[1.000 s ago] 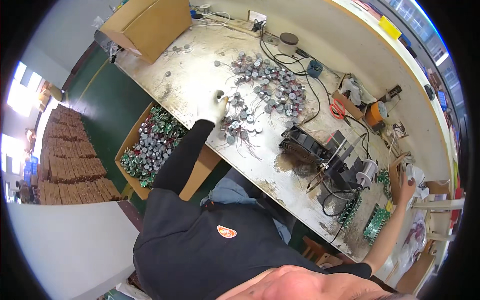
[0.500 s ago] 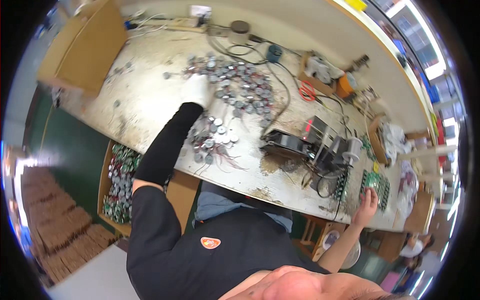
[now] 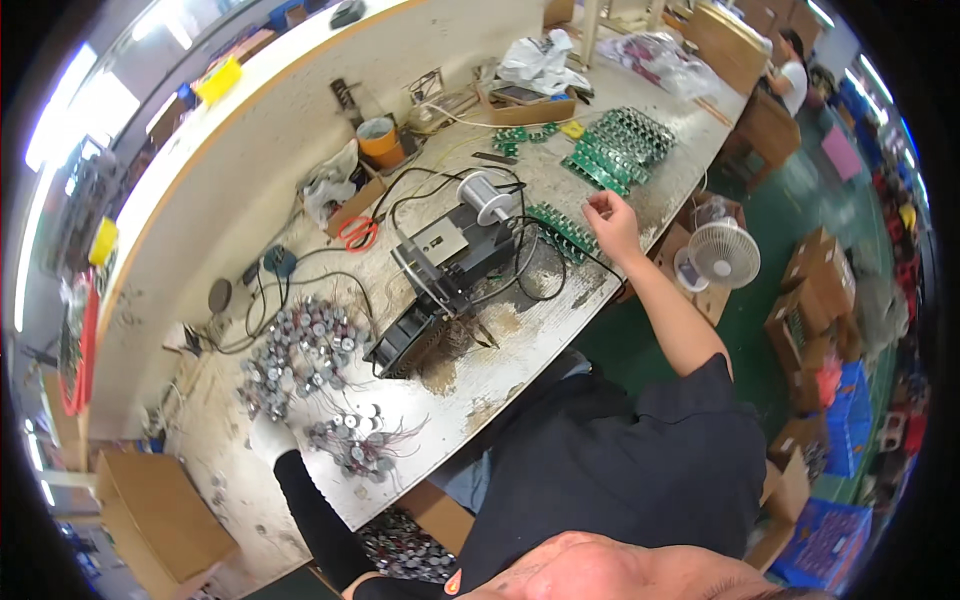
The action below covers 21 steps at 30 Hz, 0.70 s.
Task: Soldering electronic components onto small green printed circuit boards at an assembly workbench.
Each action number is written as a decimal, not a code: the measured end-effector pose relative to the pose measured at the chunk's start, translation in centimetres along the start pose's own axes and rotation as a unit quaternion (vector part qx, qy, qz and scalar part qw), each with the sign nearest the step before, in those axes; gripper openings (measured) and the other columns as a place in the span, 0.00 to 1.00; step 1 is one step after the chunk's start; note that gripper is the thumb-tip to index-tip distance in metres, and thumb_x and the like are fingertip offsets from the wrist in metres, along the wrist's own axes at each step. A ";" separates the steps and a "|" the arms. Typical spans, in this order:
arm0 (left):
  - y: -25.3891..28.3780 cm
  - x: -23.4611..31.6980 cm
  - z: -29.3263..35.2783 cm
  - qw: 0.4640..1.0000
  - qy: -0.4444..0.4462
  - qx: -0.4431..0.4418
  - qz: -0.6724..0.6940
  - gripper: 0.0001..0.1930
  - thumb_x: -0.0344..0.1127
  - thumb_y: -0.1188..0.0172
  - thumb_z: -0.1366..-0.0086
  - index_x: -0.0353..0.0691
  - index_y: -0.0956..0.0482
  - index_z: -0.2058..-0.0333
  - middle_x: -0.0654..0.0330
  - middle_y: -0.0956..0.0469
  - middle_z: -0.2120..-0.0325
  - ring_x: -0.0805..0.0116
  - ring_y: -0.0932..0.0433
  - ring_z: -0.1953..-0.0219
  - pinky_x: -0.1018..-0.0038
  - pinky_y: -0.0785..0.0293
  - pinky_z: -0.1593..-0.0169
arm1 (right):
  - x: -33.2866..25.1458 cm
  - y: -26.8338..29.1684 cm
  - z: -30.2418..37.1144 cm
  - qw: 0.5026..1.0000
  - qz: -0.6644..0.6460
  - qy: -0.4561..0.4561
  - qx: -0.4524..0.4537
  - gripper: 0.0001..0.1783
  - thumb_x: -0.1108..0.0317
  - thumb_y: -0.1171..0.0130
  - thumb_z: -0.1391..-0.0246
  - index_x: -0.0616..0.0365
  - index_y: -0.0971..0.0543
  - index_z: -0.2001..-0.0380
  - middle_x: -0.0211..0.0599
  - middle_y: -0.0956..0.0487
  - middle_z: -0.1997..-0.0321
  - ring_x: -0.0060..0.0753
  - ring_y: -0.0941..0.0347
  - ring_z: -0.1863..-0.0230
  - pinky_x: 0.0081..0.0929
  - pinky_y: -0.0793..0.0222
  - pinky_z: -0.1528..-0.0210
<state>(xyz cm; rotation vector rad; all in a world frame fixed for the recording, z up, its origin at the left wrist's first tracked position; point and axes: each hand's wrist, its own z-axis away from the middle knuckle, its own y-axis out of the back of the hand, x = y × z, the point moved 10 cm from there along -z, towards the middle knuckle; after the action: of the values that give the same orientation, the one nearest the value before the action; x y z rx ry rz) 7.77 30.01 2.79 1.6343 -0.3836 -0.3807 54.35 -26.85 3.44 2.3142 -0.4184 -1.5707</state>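
Right hand [image 3: 614, 226] bare, over the table beside a green circuit board strip [image 3: 560, 231]. Strip lies flat; its long axis runs slantwise from upper left to lower right, the lower end pointing at the table's near edge. Fingers bent, tips close together; I cannot tell whether anything is pinched between them. Just beyond the fingertips, a green board panel [image 3: 597, 168] lies with its rows on much the same slant; a larger board panel [image 3: 638, 132] adjoins it, farther from the person.

Left hand [image 3: 270, 440], in a white glove, is at the lower edge of a pile of small motors [image 3: 305, 345]. Its fingers are too unclear to read: spread and grip cannot be told. A smaller motor cluster [image 3: 358, 442] lies nearby, thin wires trailing to the right.

Between the hands: a black machine [image 3: 470, 262] with a wire spool [image 3: 487, 196] on top. Behind it on the table [image 3: 505, 375], red scissors [image 3: 358, 234] and an orange pot [image 3: 380, 142]. Off the table's near side I note a fan [image 3: 722, 254].
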 end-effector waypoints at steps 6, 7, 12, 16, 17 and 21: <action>2.1 0.5 0.9 0.998 -0.041 0.049 0.014 0.10 0.30 0.43 0.46 0.38 0.18 0.64 0.45 0.21 0.71 0.48 0.21 0.65 0.60 0.26 0.61 | 4.7 -2.1 -2.5 0.974 0.180 -0.001 -0.140 0.21 0.56 0.36 0.55 0.62 0.21 0.63 0.42 0.19 0.68 0.45 0.22 0.65 0.38 0.27 0.63; 3.8 1.8 1.5 0.993 -0.060 0.098 0.025 0.11 0.29 0.43 0.46 0.38 0.18 0.64 0.45 0.22 0.71 0.47 0.22 0.65 0.60 0.26 0.61 | 4.3 -3.3 -2.3 0.957 0.222 0.011 -0.188 0.22 0.54 0.36 0.55 0.61 0.21 0.63 0.43 0.19 0.67 0.46 0.22 0.64 0.38 0.27 0.62; 7.9 4.4 6.7 0.969 -0.076 0.186 0.140 0.11 0.32 0.43 0.39 0.35 0.19 0.61 0.45 0.22 0.70 0.49 0.22 0.64 0.65 0.26 0.59 | 3.1 -5.5 -1.0 0.951 0.223 0.032 -0.210 0.22 0.50 0.35 0.54 0.59 0.18 0.66 0.48 0.20 0.61 0.50 0.24 0.57 0.41 0.28 0.54; 9.3 7.5 13.7 0.922 -0.067 0.229 0.304 0.10 0.29 0.43 0.35 0.35 0.20 0.56 0.52 0.17 0.63 0.65 0.19 0.63 0.75 0.21 0.59 | 1.9 -5.3 -0.2 0.951 0.222 0.068 -0.204 0.19 0.52 0.37 0.52 0.59 0.19 0.69 0.46 0.21 0.64 0.49 0.25 0.58 0.42 0.29 0.54; 8.4 7.8 15.4 0.912 0.024 0.201 0.357 0.12 0.30 0.42 0.36 0.35 0.20 0.55 0.52 0.18 0.61 0.66 0.19 0.62 0.75 0.21 0.59 | 1.8 -5.0 -0.1 0.951 0.226 0.072 -0.196 0.18 0.53 0.37 0.52 0.59 0.19 0.70 0.45 0.21 0.65 0.48 0.25 0.59 0.43 0.29 0.54; 1.3 6.8 17.9 0.751 0.089 0.189 0.626 0.10 0.29 0.43 0.35 0.33 0.22 0.55 0.58 0.20 0.61 0.73 0.22 0.64 0.78 0.25 0.63 | 0.8 -3.9 0.1 0.963 0.205 0.110 -0.136 0.12 0.60 0.39 0.52 0.58 0.21 0.70 0.44 0.22 0.67 0.50 0.25 0.61 0.44 0.29 0.58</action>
<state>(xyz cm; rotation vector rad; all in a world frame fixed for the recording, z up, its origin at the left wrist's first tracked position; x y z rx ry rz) 5.50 10.98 2.24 1.4034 -1.3492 0.9243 54.76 -23.69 1.13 2.0038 -0.5454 -1.0864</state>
